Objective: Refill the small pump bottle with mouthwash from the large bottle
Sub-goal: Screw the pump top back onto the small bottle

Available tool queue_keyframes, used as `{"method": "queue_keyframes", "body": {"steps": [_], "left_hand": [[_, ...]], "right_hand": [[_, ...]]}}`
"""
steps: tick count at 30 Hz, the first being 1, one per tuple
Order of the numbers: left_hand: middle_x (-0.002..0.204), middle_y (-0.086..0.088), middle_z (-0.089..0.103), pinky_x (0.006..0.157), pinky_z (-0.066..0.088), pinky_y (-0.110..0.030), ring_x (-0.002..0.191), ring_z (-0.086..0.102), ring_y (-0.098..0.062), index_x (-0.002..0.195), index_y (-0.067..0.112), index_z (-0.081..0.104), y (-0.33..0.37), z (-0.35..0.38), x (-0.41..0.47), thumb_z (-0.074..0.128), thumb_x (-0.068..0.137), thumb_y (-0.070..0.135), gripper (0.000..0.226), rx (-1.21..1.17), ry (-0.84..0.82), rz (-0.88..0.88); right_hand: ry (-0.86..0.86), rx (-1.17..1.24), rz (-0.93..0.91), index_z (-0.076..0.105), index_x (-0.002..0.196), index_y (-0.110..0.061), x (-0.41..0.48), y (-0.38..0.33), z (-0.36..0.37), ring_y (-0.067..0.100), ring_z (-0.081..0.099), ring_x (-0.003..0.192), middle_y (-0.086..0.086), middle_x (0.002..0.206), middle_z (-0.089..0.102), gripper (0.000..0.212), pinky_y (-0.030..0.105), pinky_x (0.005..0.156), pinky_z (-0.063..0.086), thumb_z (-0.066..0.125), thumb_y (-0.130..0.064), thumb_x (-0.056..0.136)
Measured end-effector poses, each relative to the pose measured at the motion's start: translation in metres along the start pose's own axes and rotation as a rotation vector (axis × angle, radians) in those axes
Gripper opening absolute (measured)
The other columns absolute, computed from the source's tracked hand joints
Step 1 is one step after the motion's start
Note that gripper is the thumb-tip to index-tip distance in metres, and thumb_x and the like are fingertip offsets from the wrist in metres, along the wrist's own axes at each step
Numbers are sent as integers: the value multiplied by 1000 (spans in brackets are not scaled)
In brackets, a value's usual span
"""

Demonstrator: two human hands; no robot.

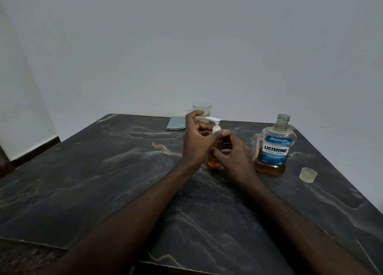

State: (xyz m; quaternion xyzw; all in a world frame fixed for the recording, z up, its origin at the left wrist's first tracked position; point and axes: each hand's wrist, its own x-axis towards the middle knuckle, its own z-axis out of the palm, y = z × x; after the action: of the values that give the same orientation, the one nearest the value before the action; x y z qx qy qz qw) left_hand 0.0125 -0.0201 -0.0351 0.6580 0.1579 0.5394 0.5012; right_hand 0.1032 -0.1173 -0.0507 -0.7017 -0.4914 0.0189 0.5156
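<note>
The small pump bottle (214, 160) stands upright on the dark marble table (103, 181), amber liquid inside and its white pump head (213, 120) on top. My left hand (195, 144) holds its neck, with the thumb across the front just below the pump and the index finger lifted. My right hand (236, 160) grips the bottle's body from the right, fingers curled round it. The large Listerine bottle (274, 148) stands uncapped to the right, amber mouthwash low in its base. Its clear cap (308, 175) lies on the table further right.
A clear glass (202, 109) stands at the table's far edge behind the pump bottle. A folded blue-grey cloth (176, 123) lies to its left. A white wall rises just behind the table.
</note>
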Motion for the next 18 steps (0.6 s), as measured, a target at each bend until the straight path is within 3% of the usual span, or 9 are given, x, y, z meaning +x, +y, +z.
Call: {"method": "queue_keyframes", "body": {"steps": [7,10,13,16,18], "left_hand": [[93,-4,78,86,63,-39,90,76,-15,126,22,45,3,-6,4,93,75,25,70,37,-36,-43],[93,-5,78,92,61,-47,93,76,-20,126,17,45,4,-9,8,91,77,23,67,10,-101,-64],[94,-9,78,96,58,-54,95,76,-25,125,16,44,3,-11,11,90,78,25,66,-8,-137,-83],[102,-15,79,100,56,-56,99,76,-31,127,10,40,2,-12,9,85,84,24,64,-47,-186,-78],[107,-17,78,101,56,-56,103,76,-33,127,4,38,1,-14,9,78,91,15,54,-79,-211,-80]], "right_hand": [[12,-6,13,63,131,-18,0,-2,-4,11,66,107,-2,120,70,49,29,90,58,80,-32,87],[23,-13,8,65,124,-19,1,-2,-6,8,66,102,-4,113,70,44,20,82,54,82,-34,85],[26,-9,12,63,120,-23,0,0,-6,7,64,101,-7,111,67,46,25,82,56,83,-41,82],[1,-9,12,58,128,-25,-2,-2,-7,6,59,103,-6,119,58,55,27,85,55,82,-45,83],[-41,-38,6,54,138,-23,-1,-4,-8,7,56,105,-5,125,54,59,19,82,49,79,-40,87]]}}
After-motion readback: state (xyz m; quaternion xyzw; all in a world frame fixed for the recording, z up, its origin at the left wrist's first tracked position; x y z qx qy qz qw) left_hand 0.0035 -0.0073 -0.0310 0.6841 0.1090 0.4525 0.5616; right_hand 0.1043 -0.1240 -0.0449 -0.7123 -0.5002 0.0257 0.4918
